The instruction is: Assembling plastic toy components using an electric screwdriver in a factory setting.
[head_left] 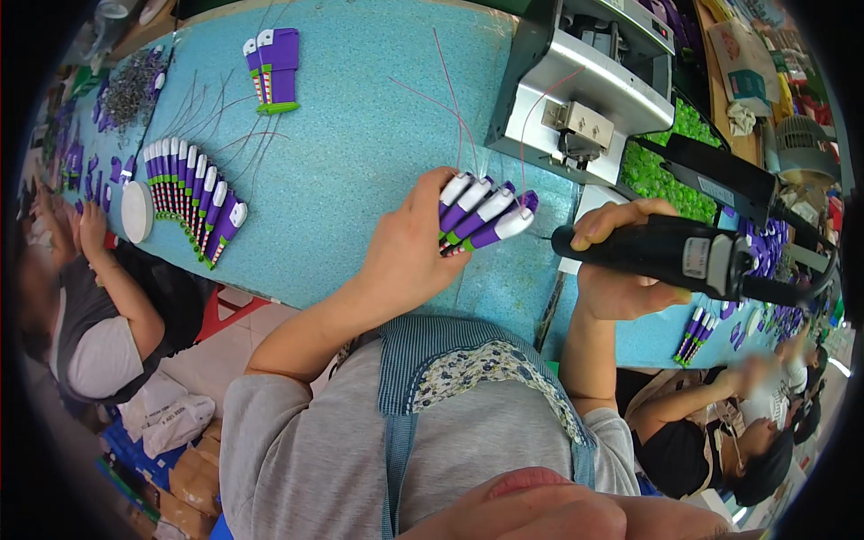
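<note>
Had a handful of purple-and-white pieces (493, 209) fanned out side by side over the front part of the blue surface (351, 117), with thin red wires (447, 76) sticking up from the tops. Held them in the left grip (407, 241), clamped snug around the left side of the bunch. Wrapped the right grip (605, 292) around a chunky black handheld tool (648, 250), with its thin tip aimed left at the pieces. Couldn't tell actual contact from a tiny gap there, tbh. Had a neat fan of similar pieces (193, 193) lying off to the left, next to a white disc (137, 211), plus a small purple-and-green cluster (284, 67) up toward the far edge. Also had a grey metal machine (576, 99) beyond the right grip, with loose green bits (661, 175) beside it. Spotted a co-worker (117, 306) over on the left and another person (679, 418) down on the right.
</note>
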Available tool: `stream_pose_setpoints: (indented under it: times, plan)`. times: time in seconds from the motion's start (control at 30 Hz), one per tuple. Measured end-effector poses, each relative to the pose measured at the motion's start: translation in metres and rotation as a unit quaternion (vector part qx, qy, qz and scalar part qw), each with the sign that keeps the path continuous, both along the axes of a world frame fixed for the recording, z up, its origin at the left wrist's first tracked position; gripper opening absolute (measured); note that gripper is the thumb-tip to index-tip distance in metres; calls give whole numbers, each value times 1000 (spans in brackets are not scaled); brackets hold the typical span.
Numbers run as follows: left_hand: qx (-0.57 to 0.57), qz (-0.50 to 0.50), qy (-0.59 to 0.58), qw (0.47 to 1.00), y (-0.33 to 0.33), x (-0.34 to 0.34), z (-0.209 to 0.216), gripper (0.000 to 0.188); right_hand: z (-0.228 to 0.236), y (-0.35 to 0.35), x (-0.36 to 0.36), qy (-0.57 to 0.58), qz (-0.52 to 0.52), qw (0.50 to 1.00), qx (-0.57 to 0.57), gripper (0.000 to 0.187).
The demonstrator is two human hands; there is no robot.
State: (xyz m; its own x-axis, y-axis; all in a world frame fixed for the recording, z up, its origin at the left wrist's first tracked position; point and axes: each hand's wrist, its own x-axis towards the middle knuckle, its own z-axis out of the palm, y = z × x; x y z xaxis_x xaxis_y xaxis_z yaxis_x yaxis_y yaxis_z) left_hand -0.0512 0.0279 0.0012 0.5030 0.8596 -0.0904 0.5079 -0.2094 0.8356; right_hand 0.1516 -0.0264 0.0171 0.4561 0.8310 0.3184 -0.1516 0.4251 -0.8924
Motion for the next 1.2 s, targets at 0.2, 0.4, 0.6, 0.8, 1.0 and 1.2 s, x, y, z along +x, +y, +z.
stream_pose_setpoints:
  times: [0.2,0.4,0.6,0.8,1.0,1.2]
  plan:
    - [-13,48,-94,994,82,-24,29,56,0,-5,0,37,-24,999,-1,97]
    - [56,154,-20,986,264,-25,37,57,-2,-10,1,41,-10,999,12,92]
    - [127,211,154,957,450,-18,-3,78,0,-2,6,56,-19,998,-9,88]
    - [194,208,261,922,486,41,-27,78,4,3,8,39,-31,998,-30,84]
    - [171,65,13,983,450,14,-12,66,3,-1,8,75,1,997,-21,82]
    - [256,49,96,961,392,-37,36,86,-2,-2,5,70,-23,997,13,90]
